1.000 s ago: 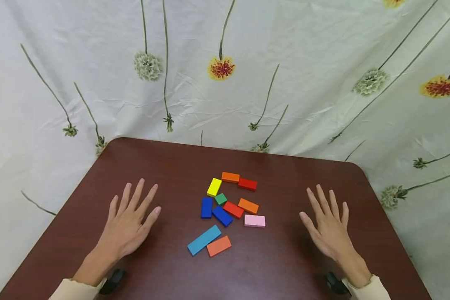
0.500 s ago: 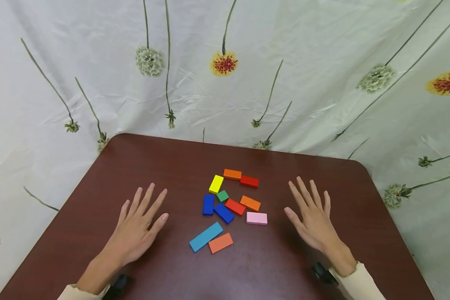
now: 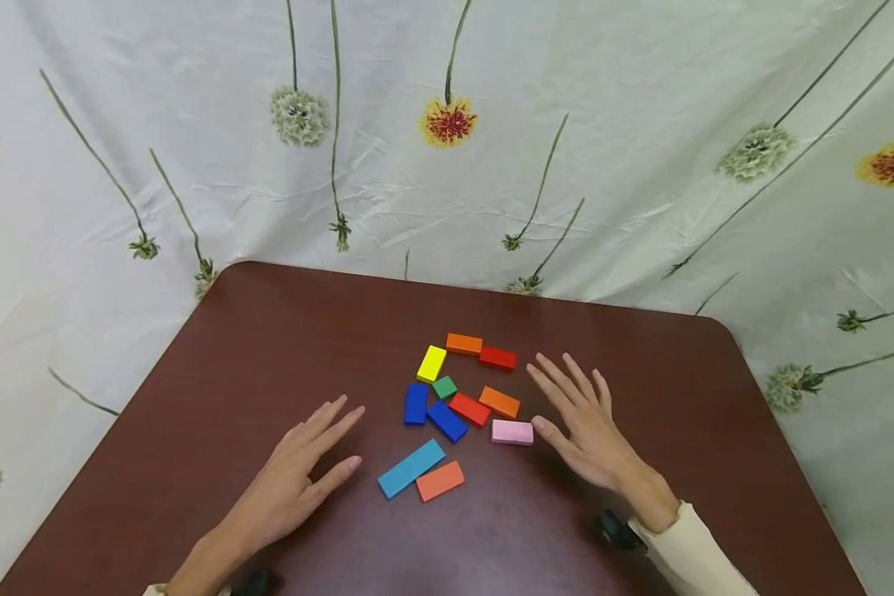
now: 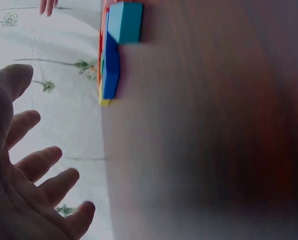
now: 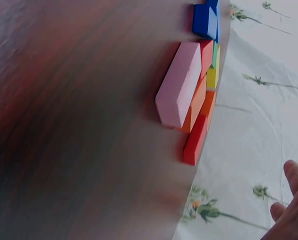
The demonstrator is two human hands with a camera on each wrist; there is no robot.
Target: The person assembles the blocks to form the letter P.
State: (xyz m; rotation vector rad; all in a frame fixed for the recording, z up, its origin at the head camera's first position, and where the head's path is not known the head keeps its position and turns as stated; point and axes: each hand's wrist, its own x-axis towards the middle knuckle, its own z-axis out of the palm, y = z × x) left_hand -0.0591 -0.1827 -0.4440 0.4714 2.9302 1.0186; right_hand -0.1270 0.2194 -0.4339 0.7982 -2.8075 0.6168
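Note:
Several coloured blocks lie in a loose cluster on the dark table. My left hand point(image 3: 290, 476), fingers spread and holding nothing, is left of the light blue block point(image 3: 411, 468) and the coral block point(image 3: 440, 481). My right hand point(image 3: 584, 426) has its thumb tip close by the pink block point(image 3: 511, 432); in the right wrist view the hand is apart from that block point(image 5: 179, 85). Behind these lie two dark blue blocks, one of them upright in line point(image 3: 415, 404), a green block point(image 3: 444, 387), a yellow block point(image 3: 431, 364), two red and two orange blocks.
The brown table point(image 3: 305, 323) has rounded far corners. A white cloth with printed flowers point(image 3: 387, 165) hangs just behind its far edge. Black wrist straps point(image 3: 620, 531) show at the sleeves.
Both hands have moved inward toward the blocks, the right one leftward and the left one rightward. The blocks keep their places relative to each other; the head view has shifted slightly.

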